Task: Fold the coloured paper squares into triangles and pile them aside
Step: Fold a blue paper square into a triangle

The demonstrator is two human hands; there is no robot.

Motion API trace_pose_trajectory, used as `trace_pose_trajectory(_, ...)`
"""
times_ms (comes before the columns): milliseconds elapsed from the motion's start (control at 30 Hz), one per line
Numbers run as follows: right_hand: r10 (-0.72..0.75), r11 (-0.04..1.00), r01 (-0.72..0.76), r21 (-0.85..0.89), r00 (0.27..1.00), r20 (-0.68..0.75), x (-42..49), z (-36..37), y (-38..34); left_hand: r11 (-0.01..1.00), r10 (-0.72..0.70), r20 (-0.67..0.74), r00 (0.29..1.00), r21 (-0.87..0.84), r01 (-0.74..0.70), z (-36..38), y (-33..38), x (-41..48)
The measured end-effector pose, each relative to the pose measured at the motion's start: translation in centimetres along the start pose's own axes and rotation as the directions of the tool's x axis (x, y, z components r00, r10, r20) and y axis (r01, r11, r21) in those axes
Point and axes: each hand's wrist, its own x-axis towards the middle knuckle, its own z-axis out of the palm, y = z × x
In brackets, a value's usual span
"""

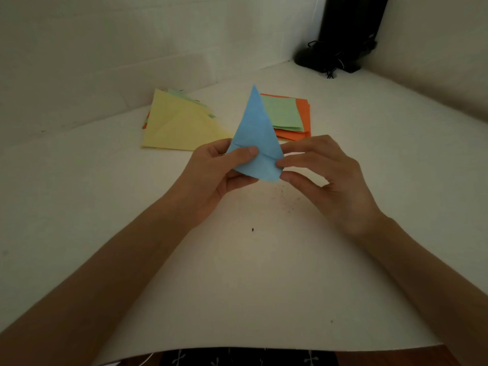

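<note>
- Okay, left hand [221,175]: fingers curled, thumb pressed flat on the front face of the blue triangle [257,133] near its lower left edge, other fingers behind the paper. Firm grip.
- Right hand [324,175]: pinches the blue triangle's lower right corner between thumb and fingertips; the remaining fingers are loosely bent and hold nothing else.
- Blue triangle: folded paper held between both hands, wide end toward the person, narrow tip pointing away. A crease line runs across it just above the left thumb. It looks lifted off the bench [250,273], but contact can't be confirmed from this view.
- Yellow-topped pile [179,128]: folded triangles lying flat, left of and beyond the blue triangle, apart from it. Green and orange edges peek out under the yellow one.
- Green sheet [284,112]: just behind the blue triangle to its right, left edge hidden by the blue tip, lying on top of the orange stack [302,120].
- Dark specks [287,202]: scattered on the bench surface nearer the person than the blue triangle, under the right hand.
- Black object [340,35]: far beyond the blue triangle to the right, in the corner by the walls. Too dark to identify.
</note>
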Motion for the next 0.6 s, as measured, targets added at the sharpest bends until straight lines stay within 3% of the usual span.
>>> trace_pose_trajectory(200,0.024,0.997,-0.031,0.068,0.995,0.098,-0.4,0.4,0.0,0.993,0.093,0.025,0.995,0.066,-0.094,0.3,-0.3,-0.2)
trace_pose_trajectory(333,-0.021,0.998,0.015,0.06,0.995,0.095,-0.3,0.4,0.4,0.961,0.178,0.005,0.984,0.213,-0.175,0.2,-0.4,-0.2)
trace_pose_trajectory(433,0.154,0.962,-0.175,0.209,0.982,0.113,-0.3,0.4,-0.1,0.937,0.212,0.023,0.977,0.281,-0.21,0.3,-0.2,-0.3)
trace_pose_trajectory(500,0.306,0.863,-0.337,0.376,0.941,0.143,-0.2,0.5,-0.6,0.932,0.222,0.036,0.974,0.285,-0.223,0.4,-0.1,-0.3)
trace_pose_trajectory(600,0.41,0.711,-0.429,0.557,0.897,0.167,0.2,0.4,-1.1,0.931,0.232,0.062,0.971,0.274,-0.24,0.5,-0.1,-0.5)
